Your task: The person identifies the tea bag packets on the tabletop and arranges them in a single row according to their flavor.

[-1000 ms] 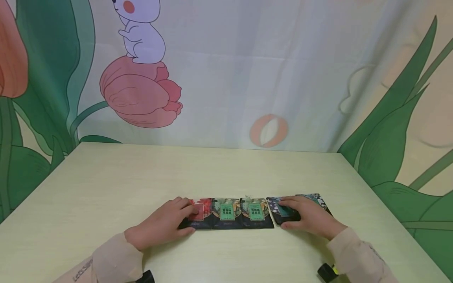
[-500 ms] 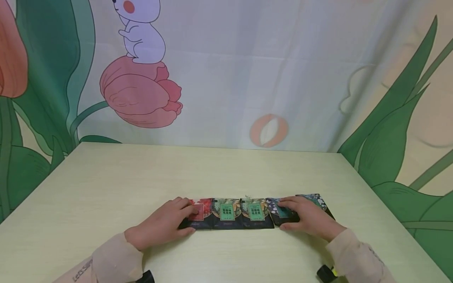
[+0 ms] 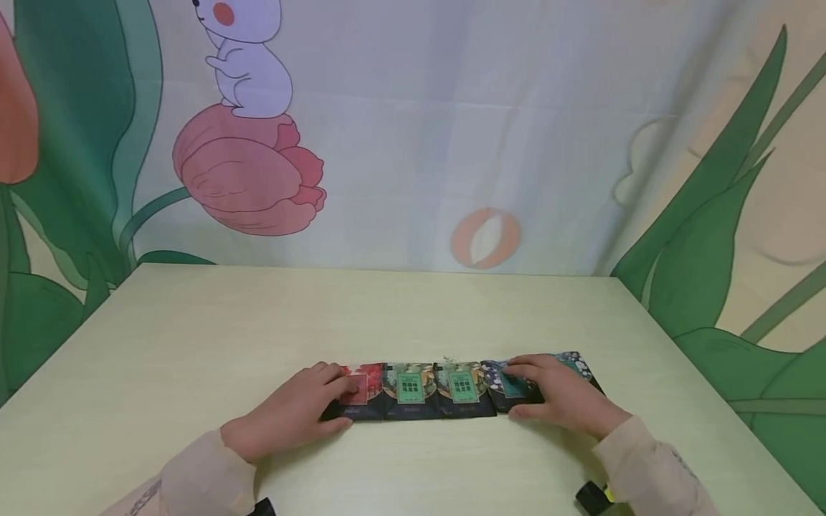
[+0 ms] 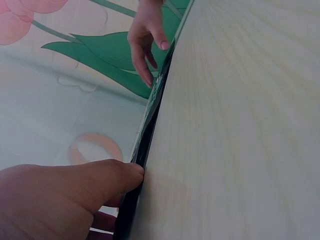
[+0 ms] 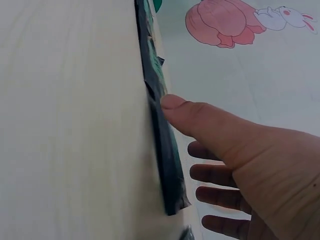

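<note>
A row of flat sachets lies on the table in the head view. At its left end is a red sachet, where my left hand rests, fingers on top and thumb at the near edge. Two green-labelled sachets lie beside it, side by side. A dark floral sachet with a teal label touches the row's right side, partly under my right hand. Behind that hand another floral sachet is mostly hidden. In the right wrist view, my right thumb touches the sachets' edge, with the fingers extended.
The pale table extends around the row and ends at a printed curtain. A black object shows beside the right sleeve, and another black piece by the left sleeve.
The dark floral sachet under my right hand has slid left, closing the gap to the green-labelled sachets. My left hand stays on the red one. The head view has shifted slightly.
</note>
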A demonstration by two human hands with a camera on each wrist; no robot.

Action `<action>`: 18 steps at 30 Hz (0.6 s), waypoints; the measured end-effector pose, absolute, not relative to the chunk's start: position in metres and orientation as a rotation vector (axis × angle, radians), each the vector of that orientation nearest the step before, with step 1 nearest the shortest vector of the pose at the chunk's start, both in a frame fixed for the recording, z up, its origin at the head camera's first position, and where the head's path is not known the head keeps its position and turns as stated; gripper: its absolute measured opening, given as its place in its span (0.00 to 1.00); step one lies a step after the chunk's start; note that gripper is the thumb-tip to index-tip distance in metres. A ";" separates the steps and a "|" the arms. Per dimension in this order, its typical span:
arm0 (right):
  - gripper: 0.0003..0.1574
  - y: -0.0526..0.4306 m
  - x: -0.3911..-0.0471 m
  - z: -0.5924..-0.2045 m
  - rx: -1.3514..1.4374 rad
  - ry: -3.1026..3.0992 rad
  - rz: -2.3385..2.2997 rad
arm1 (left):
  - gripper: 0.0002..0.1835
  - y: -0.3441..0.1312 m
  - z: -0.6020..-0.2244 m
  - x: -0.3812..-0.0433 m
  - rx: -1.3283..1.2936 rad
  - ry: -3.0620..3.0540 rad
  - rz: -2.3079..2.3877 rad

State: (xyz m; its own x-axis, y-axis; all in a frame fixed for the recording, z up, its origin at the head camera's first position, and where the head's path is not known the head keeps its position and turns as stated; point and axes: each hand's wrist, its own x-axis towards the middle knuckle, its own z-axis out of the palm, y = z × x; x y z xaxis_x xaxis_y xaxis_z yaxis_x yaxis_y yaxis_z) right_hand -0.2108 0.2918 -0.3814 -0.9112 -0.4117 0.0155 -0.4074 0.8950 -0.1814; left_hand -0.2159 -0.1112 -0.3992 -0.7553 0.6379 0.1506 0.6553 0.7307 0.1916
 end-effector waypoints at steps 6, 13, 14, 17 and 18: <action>0.41 0.298 -0.211 -0.374 -0.573 3.055 -0.346 | 0.24 -0.111 -0.398 -0.215 -1.059 -2.845 -0.346; 0.41 0.311 -0.211 -0.368 -0.541 3.091 -0.370 | 0.25 -0.112 -0.399 -0.215 -1.069 -2.826 -0.331; 0.40 0.313 -0.211 -0.367 -0.539 3.097 -0.372 | 0.25 -0.112 -0.400 -0.215 -1.071 -2.824 -0.334; 0.39 0.317 -0.212 -0.367 -0.526 3.111 -0.371 | 0.24 -0.112 -0.401 -0.215 -1.076 -2.819 -0.348; 0.39 0.319 -0.213 -0.367 -0.516 3.111 -0.368 | 0.24 -0.112 -0.401 -0.215 -1.079 -2.816 -0.355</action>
State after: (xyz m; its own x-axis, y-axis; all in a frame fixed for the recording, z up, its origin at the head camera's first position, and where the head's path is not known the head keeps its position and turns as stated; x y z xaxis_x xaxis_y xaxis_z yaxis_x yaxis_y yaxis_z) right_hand -0.2129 0.3188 -0.3670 -0.9467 -0.3143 0.0706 -0.3221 0.9204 -0.2216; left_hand -0.2151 -0.1117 -0.4015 -0.7424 0.6453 0.1804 0.6698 0.7206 0.1789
